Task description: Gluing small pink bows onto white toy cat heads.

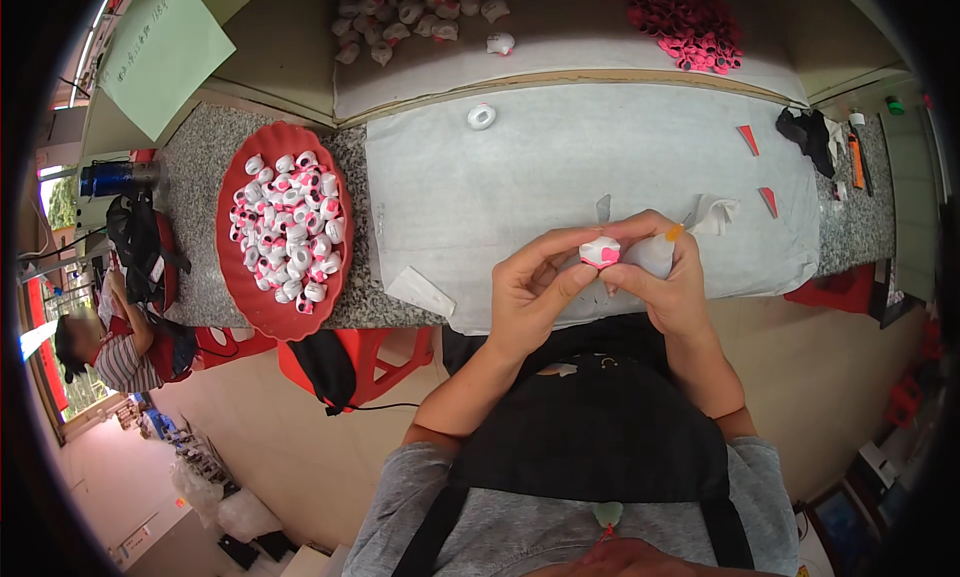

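Over the front of the white-covered bench, my two hands meet at a small white and pink figure piece (600, 251). My left hand (530, 289) pinches its left side between thumb and fingers. The thumb of my right hand (676, 295) presses on the piece from the right. That hand also has a translucent squeeze bottle with an orange tip (654, 258) tucked in its palm. A crumpled white tissue (714, 215) lies just beyond my right fingers. One white ring-shaped piece (481, 117) rests farther up the sheet.
Left, a red scalloped tray (232, 268) is heaped with white and pink pieces. The shelf behind holds white pieces (408, 11) and a pink pile (690, 32). Two red slivers (768, 202) and a black cloth (806, 140) lie right. Another person (125, 362) sits far left.
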{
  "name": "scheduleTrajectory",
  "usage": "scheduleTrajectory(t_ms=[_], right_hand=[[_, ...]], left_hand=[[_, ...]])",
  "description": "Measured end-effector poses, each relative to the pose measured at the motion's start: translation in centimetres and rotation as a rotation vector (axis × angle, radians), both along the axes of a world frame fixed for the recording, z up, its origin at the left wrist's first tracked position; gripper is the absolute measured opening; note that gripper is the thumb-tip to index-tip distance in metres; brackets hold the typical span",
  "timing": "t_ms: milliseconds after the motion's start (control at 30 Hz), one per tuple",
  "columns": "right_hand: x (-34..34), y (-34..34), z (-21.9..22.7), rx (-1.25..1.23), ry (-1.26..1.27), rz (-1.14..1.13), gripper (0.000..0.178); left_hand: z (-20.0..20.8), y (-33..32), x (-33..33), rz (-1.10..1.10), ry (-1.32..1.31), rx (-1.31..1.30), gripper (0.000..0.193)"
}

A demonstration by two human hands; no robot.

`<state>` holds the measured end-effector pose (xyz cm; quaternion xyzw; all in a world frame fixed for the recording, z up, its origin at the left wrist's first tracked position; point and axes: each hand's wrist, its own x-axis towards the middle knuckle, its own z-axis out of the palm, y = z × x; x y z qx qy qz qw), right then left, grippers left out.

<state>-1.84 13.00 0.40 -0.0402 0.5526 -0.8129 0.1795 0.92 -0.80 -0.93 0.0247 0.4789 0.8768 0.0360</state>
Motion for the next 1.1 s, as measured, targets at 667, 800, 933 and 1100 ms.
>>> scheduleTrajectory(t_ms=[667, 800, 933, 1100], right_hand=[[0.1, -0.7, -1.0, -0.093, -0.055, -0.031, 0.021], [-0.2, -0.6, -1.0, -0.120, -0.112, -0.048, 0.020], [0.2, -0.5, -1.0, -0.105, -0.067, 0.002, 0.020], [0.6, -0.3, -0.8, -0.067, -0.038, -0.016, 0.021]], left_hand=[[-0.1, 0.1, 0.0, 0.040, -0.020, -0.039, 0.026], [-0.5, 0.1, -0.4, 0.024, -0.033, -0.018, 0.025], [-0.7, 0.1, -0.3, 0.016, 0.038, 0.042, 0.022], [-0.7, 0.8, -0.2, 0.028, 0.017, 0.122, 0.020]])
